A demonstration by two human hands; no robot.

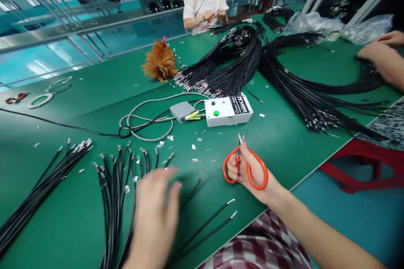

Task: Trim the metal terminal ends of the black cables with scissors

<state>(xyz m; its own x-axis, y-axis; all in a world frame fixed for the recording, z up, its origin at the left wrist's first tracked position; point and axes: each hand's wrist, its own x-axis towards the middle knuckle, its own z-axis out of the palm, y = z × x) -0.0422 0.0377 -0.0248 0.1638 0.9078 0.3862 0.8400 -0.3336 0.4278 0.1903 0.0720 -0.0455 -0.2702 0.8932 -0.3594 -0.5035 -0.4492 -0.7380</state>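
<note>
My right hand (249,166) grips scissors (259,176) with red-orange looped handles, their short blades pointing up and slightly apart. To the left, my left hand (154,214) is smeared by motion, its thumb apart from the fingers and no held thing visible. A blurred black cable (192,193) lies just right of that thumb. Two more black cables (211,221) with bare ends rest between my hands. Under and beyond my left hand is a spread bunch of black cables (110,201) with stripped tips.
Another cable bundle (44,189) lies at far left. A white box with a green button (229,111), a grey pedal (182,111) and a feather duster (160,62) stand beyond. Large cable coils (227,63) lie behind. A person (205,4) sits opposite; another person's hands (383,52) are at right.
</note>
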